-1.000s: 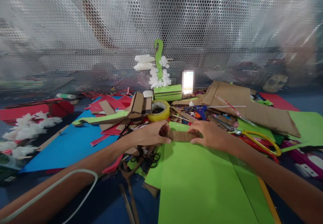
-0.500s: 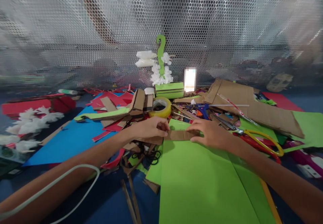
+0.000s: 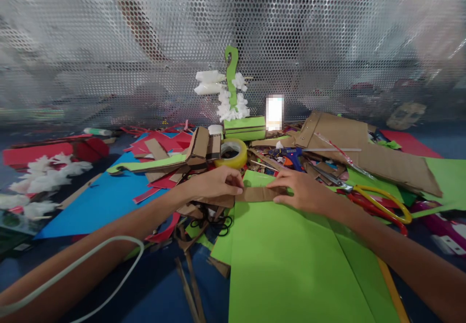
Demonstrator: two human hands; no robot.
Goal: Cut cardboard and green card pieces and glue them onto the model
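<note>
A short brown cardboard strip (image 3: 257,194) lies across the far part of a bright green sheet (image 3: 284,260). My left hand (image 3: 223,182) grips its left end between thumb and fingers. At the other end, my right hand (image 3: 296,189) is closed on the strip in the same way, fingers above and thumb nearer me. Just beyond my left hand sits a roll of yellow tape (image 3: 233,154). A blue glue gun (image 3: 293,155) rests behind my right hand, and scissors with yellow and red handles (image 3: 382,201) lie to its right.
A green cardboard piece with a curled stem and white paper tufts (image 3: 232,85) stands at the back before a perforated metal panel (image 3: 309,32). Blue card (image 3: 98,201) and red scraps are on the left. Large brown cardboard (image 3: 364,153) lies right. A white cable (image 3: 120,239) crosses my left forearm.
Both hands keep their hold on the cardboard strip, almost unmoved. The view has shifted very slightly.
</note>
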